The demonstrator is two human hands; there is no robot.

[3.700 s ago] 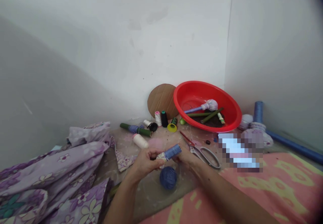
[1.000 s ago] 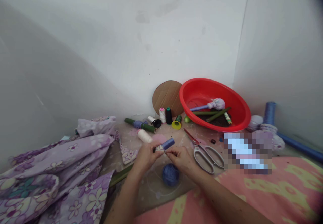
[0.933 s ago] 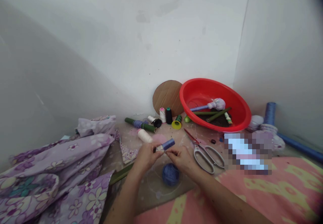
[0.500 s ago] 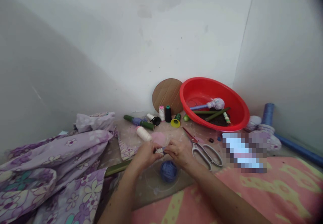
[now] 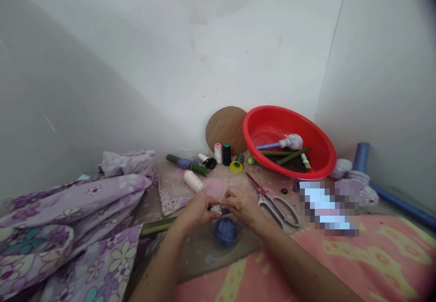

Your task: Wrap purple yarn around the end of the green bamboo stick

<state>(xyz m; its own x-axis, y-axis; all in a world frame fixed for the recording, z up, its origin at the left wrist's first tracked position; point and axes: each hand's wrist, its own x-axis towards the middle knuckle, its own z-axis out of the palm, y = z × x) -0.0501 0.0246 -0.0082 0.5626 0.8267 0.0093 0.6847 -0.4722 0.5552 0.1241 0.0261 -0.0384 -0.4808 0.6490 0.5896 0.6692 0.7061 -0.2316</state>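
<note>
A small roll (image 5: pixel 215 209) is held by the closed fingers of the left hand (image 5: pixel 195 211) and the right hand (image 5: pixel 242 204), just above a blue ball (image 5: pixel 225 232). If the fingers are loosened, the roll could be dropped.

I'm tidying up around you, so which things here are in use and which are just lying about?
In use:
left hand and right hand, holding a small blue-and-white roll
ball of blue thread, just below the hands

Lying about:
scissors
cream thread spool
red plastic basin
floral purple cloth
</note>
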